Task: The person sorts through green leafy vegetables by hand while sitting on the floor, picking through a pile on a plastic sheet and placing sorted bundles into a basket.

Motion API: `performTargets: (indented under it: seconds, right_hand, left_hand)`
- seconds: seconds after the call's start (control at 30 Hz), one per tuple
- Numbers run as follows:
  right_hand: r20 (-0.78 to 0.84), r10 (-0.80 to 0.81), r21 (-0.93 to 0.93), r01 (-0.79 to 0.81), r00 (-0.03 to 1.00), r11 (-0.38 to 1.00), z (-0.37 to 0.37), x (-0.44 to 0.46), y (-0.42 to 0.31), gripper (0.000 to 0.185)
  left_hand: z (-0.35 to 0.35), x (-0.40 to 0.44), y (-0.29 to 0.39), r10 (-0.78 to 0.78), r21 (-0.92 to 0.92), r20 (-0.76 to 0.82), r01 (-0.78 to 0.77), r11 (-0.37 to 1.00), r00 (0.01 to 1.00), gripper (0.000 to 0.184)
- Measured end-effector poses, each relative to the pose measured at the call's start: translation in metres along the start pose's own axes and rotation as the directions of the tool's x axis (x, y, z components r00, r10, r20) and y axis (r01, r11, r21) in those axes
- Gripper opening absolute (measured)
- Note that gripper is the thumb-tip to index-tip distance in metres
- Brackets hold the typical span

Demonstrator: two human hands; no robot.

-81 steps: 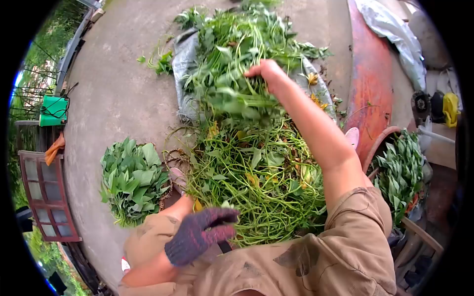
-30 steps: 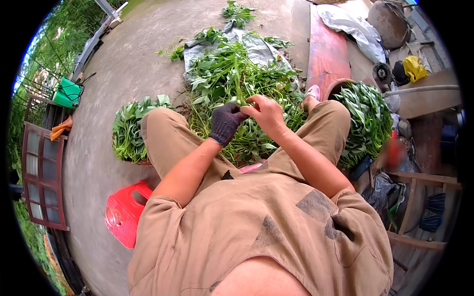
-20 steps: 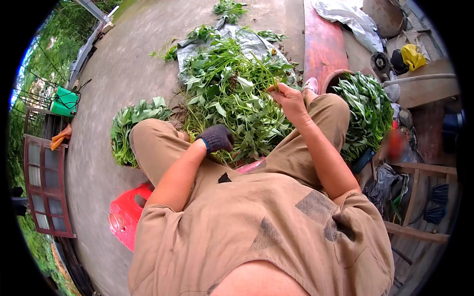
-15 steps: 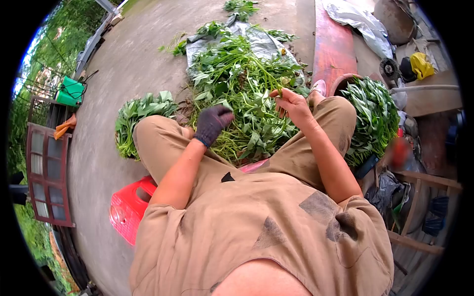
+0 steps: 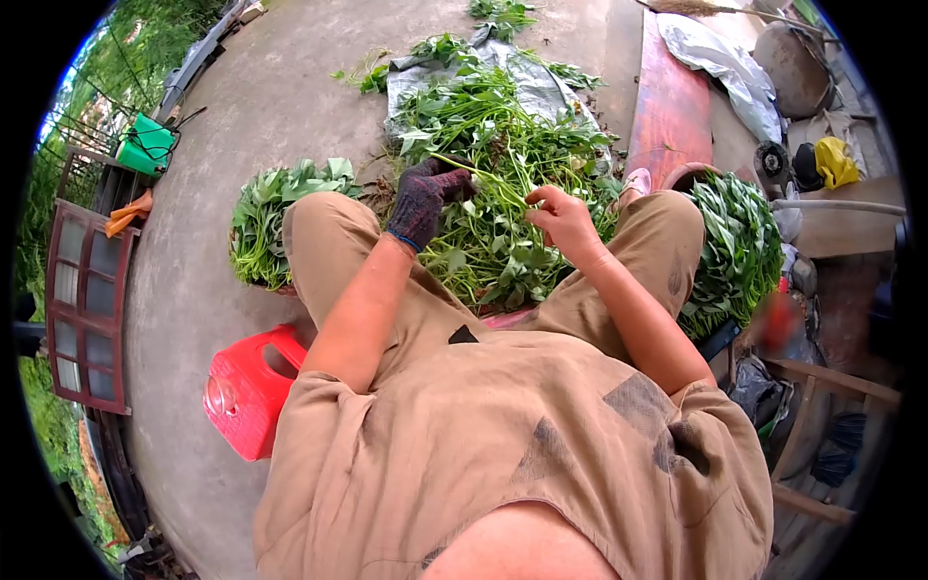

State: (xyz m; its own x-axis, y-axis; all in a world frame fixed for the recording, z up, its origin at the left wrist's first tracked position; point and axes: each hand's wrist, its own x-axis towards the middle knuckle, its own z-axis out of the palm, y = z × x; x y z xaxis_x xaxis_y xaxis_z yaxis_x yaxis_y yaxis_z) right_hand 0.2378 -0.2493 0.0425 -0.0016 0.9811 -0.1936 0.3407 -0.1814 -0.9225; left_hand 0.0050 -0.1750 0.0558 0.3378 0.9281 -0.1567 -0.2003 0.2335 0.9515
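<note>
A large heap of leafy green vines (image 5: pixel 503 242) lies between my knees. My left hand (image 5: pixel 422 205), in a dark knit glove with a blue cuff edge, is closed around a long pale-green leafy stem (image 5: pixel 474 172) over the heap's left side. The stem slants down to the right, toward my other hand. Bare and with its fingertips drawn together, my right hand (image 5: pixel 564 224) pinches at the stem's lower part; the exact contact is small and partly hidden. Loose leaves hang below both hands.
Bundled greens stand by my left knee (image 5: pixel 280 217) and in a round container by my right knee (image 5: pixel 737 246). A grey sheet (image 5: pixel 551 92) lies under the heap. A red plastic stool (image 5: pixel 246 396) is at my left, and wooden framing (image 5: pixel 831 382) at my right.
My left hand has risen and taken hold of the stem. My right hand has moved slightly down, away from the stem's upper end. The camera view has shifted a little.
</note>
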Motion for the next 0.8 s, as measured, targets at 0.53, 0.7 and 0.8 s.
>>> performTargets:
  seconds: [0.53, 0.7, 0.8]
  right_hand:
    - [0.035, 0.084, 0.324, -0.091, 0.996, 0.942, 0.008, 0.018, 0.009, 0.012]
    - [-0.023, 0.003, -0.050, -0.004, 1.000, 0.999, 0.025, 0.016, 0.023, 0.019]
    - [0.029, -0.170, -0.209, 0.172, 0.985, 0.963, 0.024, 0.015, 0.028, 0.013]
  left_hand:
    - [0.013, 0.023, -0.048, -0.160, -0.129, -0.050, 0.153, 0.980, 0.986, 0.021]
    - [0.028, 0.024, -0.052, -0.174, -0.334, -0.027, 0.155, 0.930, 0.984, 0.015]
    - [0.031, 0.025, -0.033, -0.114, 0.095, -0.157, 0.130, 0.987, 0.981, 0.018]
